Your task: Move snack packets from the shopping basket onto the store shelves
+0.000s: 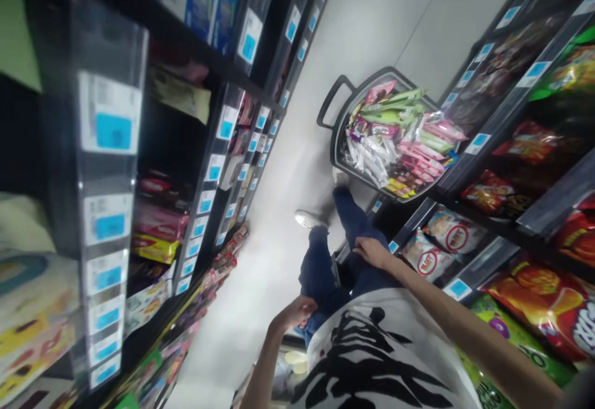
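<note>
My left hand [300, 313] hangs by the left side of my blue trousers, its fingers curled in and nothing seen in them. Against the front of the right trouser leg [356, 211] is my right hand [373, 253], its fingers loosely bent and apart, with nothing visible in it. Ahead of my feet, away from both hands, a dark grey basket [335, 142] stands on the floor. Its black handle [331, 100] points to the left. Pink, green, white and yellow snack packets [395, 127] fill it in a heap.
Shelves with blue and white price tags [111, 130] line the left. On the right, a shelf rack [493, 248] holds chip bags [543, 297] and white round-logo bags [430, 260], close to the basket's right side. Pale floor [372, 12] runs between them.
</note>
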A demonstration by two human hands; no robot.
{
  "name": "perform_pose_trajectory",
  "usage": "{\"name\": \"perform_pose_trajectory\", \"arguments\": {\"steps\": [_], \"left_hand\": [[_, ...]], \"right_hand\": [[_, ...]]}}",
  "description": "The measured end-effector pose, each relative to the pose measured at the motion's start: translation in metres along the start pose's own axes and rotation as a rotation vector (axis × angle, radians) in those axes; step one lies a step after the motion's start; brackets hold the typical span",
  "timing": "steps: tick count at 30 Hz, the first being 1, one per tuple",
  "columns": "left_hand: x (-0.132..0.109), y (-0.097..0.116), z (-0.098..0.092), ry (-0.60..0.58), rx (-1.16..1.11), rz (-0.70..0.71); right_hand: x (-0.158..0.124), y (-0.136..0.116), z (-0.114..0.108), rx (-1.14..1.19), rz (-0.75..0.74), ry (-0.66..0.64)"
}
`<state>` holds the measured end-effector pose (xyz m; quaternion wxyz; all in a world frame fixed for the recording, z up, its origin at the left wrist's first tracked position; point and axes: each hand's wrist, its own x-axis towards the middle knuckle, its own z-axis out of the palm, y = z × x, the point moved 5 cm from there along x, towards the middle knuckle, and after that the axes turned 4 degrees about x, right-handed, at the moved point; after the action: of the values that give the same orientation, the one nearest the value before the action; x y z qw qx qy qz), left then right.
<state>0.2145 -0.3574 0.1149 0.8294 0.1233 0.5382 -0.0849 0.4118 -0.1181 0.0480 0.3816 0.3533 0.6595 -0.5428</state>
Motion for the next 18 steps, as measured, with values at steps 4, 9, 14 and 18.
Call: {"name": "perform_pose_trajectory", "arguments": {"steps": [4,9,14,18], "left_hand": [[-0.012,-0.053,0.004,-0.014,-0.106,0.034],[-0.020,-0.090,-0.002,0.186,0.095,0.201],[-0.018,-0.114,0.011,0.262,0.170,0.351],[-0.006,-0.118,0.018,0.303,0.242,0.470]], "right_hand": [[-0.006,-0.029,0.035,0.004,0.127,0.028],[-0.036,-0.095,0.078,0.023,-0.019,-0.069],[-0.039,-0.124,0.093,0.026,-0.040,-0.144],[-0.023,-0.125,0.109,0.027,-0.086,-0.252]]}}
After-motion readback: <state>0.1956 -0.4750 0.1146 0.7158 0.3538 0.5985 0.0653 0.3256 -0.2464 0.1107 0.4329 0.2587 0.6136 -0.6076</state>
